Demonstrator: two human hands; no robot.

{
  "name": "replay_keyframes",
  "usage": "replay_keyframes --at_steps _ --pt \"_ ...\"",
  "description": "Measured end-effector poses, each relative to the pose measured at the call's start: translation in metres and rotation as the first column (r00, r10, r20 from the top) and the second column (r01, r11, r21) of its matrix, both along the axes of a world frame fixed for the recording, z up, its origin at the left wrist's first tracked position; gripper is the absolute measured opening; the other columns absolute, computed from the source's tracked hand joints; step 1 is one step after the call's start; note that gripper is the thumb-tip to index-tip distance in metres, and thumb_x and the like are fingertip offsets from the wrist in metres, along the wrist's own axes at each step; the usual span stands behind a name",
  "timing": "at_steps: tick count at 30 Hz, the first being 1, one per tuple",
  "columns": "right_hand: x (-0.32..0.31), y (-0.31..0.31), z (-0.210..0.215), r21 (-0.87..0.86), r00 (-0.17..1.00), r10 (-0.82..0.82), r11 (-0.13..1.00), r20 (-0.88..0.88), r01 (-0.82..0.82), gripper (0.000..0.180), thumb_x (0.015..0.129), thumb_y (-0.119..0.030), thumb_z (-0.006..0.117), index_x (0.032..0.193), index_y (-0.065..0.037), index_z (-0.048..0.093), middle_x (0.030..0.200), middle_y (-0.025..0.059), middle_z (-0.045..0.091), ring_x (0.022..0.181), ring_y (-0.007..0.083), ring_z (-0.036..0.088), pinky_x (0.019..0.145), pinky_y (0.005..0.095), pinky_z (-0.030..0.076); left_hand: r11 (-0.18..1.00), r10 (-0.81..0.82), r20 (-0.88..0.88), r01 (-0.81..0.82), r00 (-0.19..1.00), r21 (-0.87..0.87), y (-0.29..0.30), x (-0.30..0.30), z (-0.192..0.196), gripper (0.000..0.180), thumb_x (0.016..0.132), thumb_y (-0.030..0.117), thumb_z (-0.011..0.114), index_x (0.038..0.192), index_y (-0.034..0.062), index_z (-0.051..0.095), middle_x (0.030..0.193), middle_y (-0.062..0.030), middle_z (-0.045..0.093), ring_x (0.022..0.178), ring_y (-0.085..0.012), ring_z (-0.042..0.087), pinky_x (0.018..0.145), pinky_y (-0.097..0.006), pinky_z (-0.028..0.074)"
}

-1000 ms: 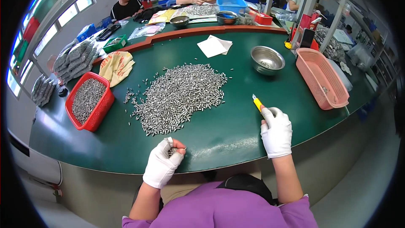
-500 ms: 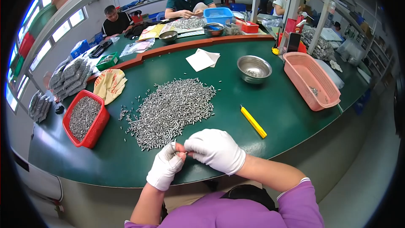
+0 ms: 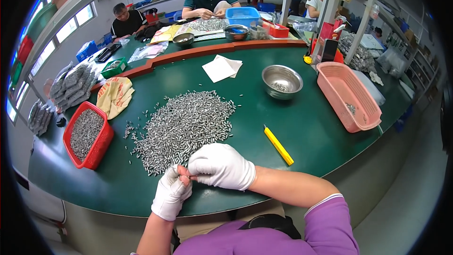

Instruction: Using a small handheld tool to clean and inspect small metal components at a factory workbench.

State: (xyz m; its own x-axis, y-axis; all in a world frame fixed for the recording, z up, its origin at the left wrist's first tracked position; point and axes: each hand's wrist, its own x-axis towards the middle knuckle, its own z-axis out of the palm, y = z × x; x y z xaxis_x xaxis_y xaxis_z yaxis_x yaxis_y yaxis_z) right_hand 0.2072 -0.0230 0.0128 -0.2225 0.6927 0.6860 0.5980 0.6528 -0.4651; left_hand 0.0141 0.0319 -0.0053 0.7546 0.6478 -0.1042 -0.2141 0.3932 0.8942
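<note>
Both my hands wear white gloves with some bare fingertips, and they meet at the near edge of a heap of small metal pins. My left hand is closed, thumb and finger pinched on a tiny piece that looks like one of the pins. From the right, my right hand reaches over with its fingers pressed together at the same spot. Its fingertips are mostly hidden, so what they grip cannot be made out. A yellow cutter knife lies to the right of my hands.
A red basket full of pins stands left. Beyond the heap are a yellowish cloth, white paper and a steel bowl with some pins. A pink basket sits right. A red-brown ledge separates co-workers' places.
My joined hands have shifted slightly left and down in the picture, still fingertip to fingertip. The whole table view has shifted a little too.
</note>
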Motion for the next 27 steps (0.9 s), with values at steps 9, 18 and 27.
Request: replay_keyframes --at_steps 9,18,27 --pt "0.0049 -0.0045 -0.003 0.028 0.997 0.041 0.999 -0.058 -0.039 0.017 0.077 -0.017 0.072 0.091 -0.011 0.064 0.085 0.0066 0.063 0.078 0.028 0.062 0.068 0.0374 0.051 0.999 -0.039 0.001 0.039 0.999 -0.007 -0.0006 -0.0019 -0.0011 0.026 0.087 0.026 0.075 0.092 0.0109 0.054 0.062 0.0071 0.041 0.048 -0.0034 0.032 0.044 -0.021 0.023" --pt "0.0044 -0.007 -0.0039 0.006 0.993 0.053 0.999 -0.102 -0.052 0.018 0.077 -0.017 0.073 0.092 -0.011 0.064 0.086 0.007 0.063 0.08 0.0281 0.062 0.072 0.0374 0.051 0.996 -0.055 -0.015 0.056 0.998 0.07 -0.0022 0.0009 -0.0018 0.037 0.085 0.038 0.075 0.092 0.011 0.052 0.06 0.006 0.04 0.043 -0.0033 0.027 0.042 -0.021 0.021" --pt "0.0073 -0.0075 -0.0056 -0.016 0.992 0.104 0.994 -0.072 -0.106 0.019 0.076 -0.019 0.077 0.089 -0.012 0.065 0.087 0.0056 0.064 0.079 0.0275 0.063 0.069 0.0372 0.051 0.997 -0.04 -0.042 0.043 0.998 0.071 -0.0031 -0.0017 -0.0068 0.037 0.081 0.035 0.079 0.095 0.0127 0.053 0.075 0.0042 0.052 0.048 -0.0039 0.035 0.045 -0.021 0.026"
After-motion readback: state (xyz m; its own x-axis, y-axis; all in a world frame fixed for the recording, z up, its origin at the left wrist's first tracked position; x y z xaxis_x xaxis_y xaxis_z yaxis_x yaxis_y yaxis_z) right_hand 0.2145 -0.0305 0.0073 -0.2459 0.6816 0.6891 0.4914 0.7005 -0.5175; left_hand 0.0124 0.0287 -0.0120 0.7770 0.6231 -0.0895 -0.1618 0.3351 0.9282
